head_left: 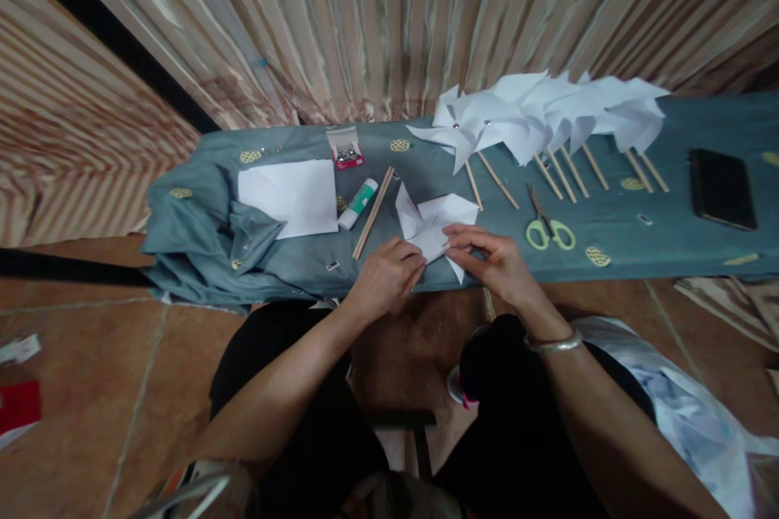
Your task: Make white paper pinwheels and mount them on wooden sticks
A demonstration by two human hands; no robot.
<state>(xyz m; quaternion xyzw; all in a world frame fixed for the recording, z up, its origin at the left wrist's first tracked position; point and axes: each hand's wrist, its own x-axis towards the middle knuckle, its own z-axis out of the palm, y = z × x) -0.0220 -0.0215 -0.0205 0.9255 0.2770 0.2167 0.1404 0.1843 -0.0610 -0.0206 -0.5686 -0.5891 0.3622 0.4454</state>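
Note:
A white paper pinwheel (435, 219), without a stick, lies at the front edge of the cloth-covered table. My left hand (393, 272) is closed on its near left edge, fingers pinched together. My right hand (487, 255) pinches the paper's right side between thumb and fingers. Left of the pinwheel lie wooden sticks (372, 213), a glue stick (358, 203) with a green label, and a small open box (346, 149) of shiny metal pins. A stack of white paper sheets (289, 195) sits farther left.
Several finished white pinwheels (523, 117) on sticks lie along the back right. Green-handled scissors (549, 229) rest right of my right hand, and a dark phone (722, 189) is at the far right. Bunched grey-green cloth (188, 219) covers the left end. A striped curtain (377, 24) hangs behind.

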